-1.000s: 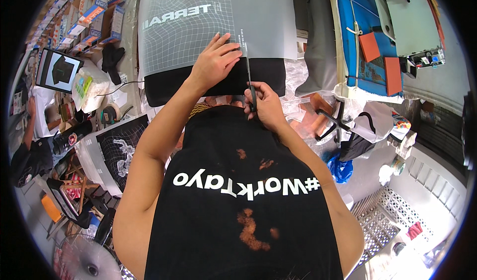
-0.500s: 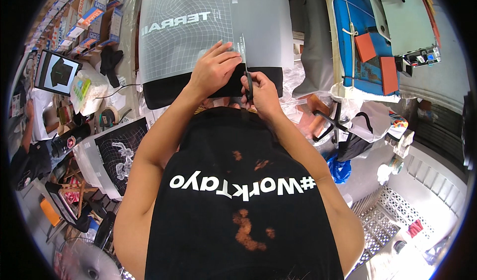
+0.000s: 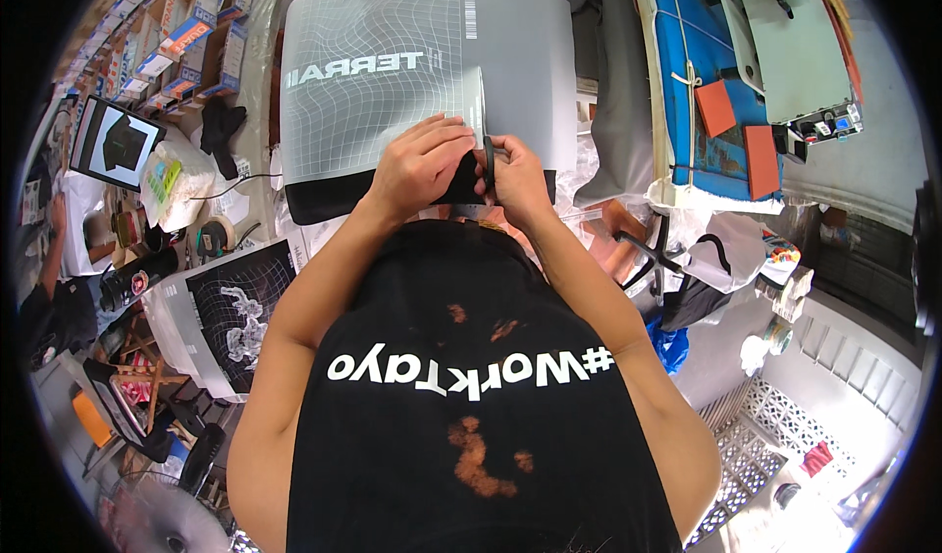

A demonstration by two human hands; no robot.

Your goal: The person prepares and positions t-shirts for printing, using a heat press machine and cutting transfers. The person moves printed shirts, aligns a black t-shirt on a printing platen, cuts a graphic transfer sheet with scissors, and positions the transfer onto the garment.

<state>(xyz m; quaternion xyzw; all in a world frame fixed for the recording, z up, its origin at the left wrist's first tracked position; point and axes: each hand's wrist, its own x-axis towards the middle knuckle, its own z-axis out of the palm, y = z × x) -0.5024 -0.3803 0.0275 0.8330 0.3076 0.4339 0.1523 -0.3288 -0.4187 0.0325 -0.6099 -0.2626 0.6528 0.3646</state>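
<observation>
A translucent film sheet (image 3: pixel 373 102) printed with a warped white grid and mirrored lettering lies over a black padded surface (image 3: pixel 339 198) in front of me. My left hand (image 3: pixel 417 165) rests on its near part, fingers stretched out side by side, with the tips close to a narrow raised strip of film (image 3: pixel 476 102). Black-handled scissors (image 3: pixel 490 160) are gripped in my right hand (image 3: pixel 515 178), just right of those fingertips. Their blades point away from me along the cut line by the strip; the film partly hides them.
Another printed sheet (image 3: pixel 235 317) hangs at the left, below a tape roll (image 3: pixel 214 234) and a screen (image 3: pixel 116 143). Boxes (image 3: pixel 186 33) fill shelves at far left. A blue-topped table (image 3: pixel 687 33) with red squares stands right, near a chair base (image 3: pixel 659 256). Another person's arm (image 3: pixel 54 249) shows far left.
My left hand has slid toward me, closer to the scissors, its fingers now nearer together. The sheet appears lower in view, partly because the view has shifted. The scissors stay in my right hand.
</observation>
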